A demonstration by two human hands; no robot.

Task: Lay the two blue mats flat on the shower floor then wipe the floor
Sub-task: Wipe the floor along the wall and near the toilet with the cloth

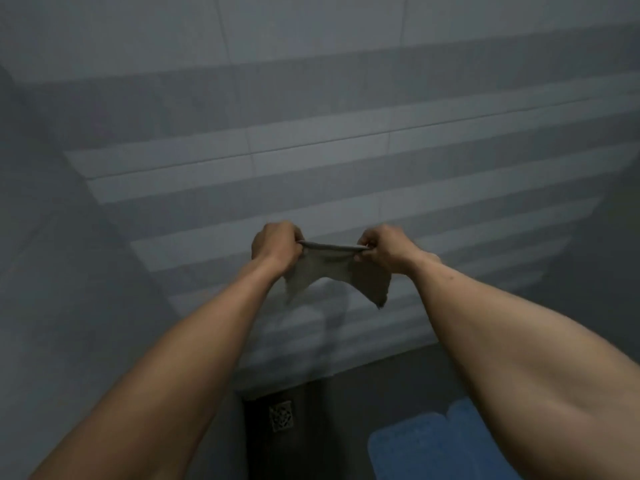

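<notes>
Two hands stretch a wiping cloth taut at chest height.
Left hand [277, 245] and right hand [381, 247] each pinch the grey cloth [329, 268]; a blue mat [415, 448] lies below beside the floor drain [281, 415]; wiping seems not begun.

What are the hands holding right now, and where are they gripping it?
A grey cloth, stretched between both hands: the left hand and right hand each grip an end of its top edge.
</notes>
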